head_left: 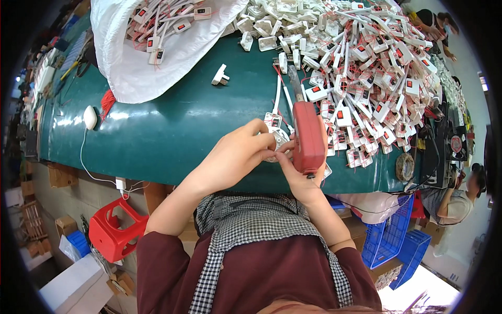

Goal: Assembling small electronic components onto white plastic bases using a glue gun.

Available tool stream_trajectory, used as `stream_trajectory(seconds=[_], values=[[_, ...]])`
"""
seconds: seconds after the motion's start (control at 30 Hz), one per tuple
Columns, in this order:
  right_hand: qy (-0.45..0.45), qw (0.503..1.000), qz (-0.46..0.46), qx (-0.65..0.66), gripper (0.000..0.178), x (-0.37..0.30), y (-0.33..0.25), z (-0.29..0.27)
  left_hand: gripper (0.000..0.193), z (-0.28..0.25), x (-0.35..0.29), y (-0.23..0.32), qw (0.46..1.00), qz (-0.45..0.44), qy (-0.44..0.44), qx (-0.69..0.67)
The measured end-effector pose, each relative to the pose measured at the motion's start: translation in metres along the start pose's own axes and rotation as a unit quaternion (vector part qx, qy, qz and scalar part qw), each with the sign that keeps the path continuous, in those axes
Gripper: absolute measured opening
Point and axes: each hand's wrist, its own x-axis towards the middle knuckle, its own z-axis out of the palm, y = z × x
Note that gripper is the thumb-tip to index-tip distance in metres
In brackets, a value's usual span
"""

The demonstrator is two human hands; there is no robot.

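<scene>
My left hand point(238, 149) pinches at the edge of a small white plastic housing point(281, 138), thumb and fingertips pressed together. What exactly lies between those fingertips is too small to make out. My right hand point(303, 183) is wrapped round a red soldering gun point(308, 137), whose long metal tip points away from me; the right thumb and fingertips also reach the housing. Just beyond the housing is a white switch piece point(273, 120) with red wires and a white cable. Fingers partly cover the housing.
Ahead and right spreads a heap of white switch units point(361, 89) with red wires. A white sack point(123, 78) of similar parts lies at the far left. One white plug piece point(221, 76) rests on the green table point(172, 131). A red stool point(117, 230) and blue crates point(389, 235) stand below.
</scene>
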Motion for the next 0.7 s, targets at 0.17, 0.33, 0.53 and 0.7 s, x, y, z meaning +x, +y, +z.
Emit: stream_trajectory(seconds=[0.17,0.33,0.53,0.7], values=[[-0.075,0.996,-0.048,-0.021,0.093,0.016,0.009,-0.021,0.013,0.009,-0.005,-0.010,0.961,0.107,0.073,0.245],[-0.231,0.970,0.005,0.070,0.098,0.045,0.012,-0.036,0.013,0.023,-0.008,-0.009,0.951,0.131,0.159,0.230],[-0.199,0.954,-0.117,-0.191,0.111,0.042,0.016,-0.037,0.012,0.032,-0.008,-0.003,0.940,0.112,0.184,0.263],[-0.091,0.981,-0.116,-0.130,0.114,0.012,0.047,-0.027,0.011,0.030,-0.002,0.000,0.944,0.064,0.145,0.291]])
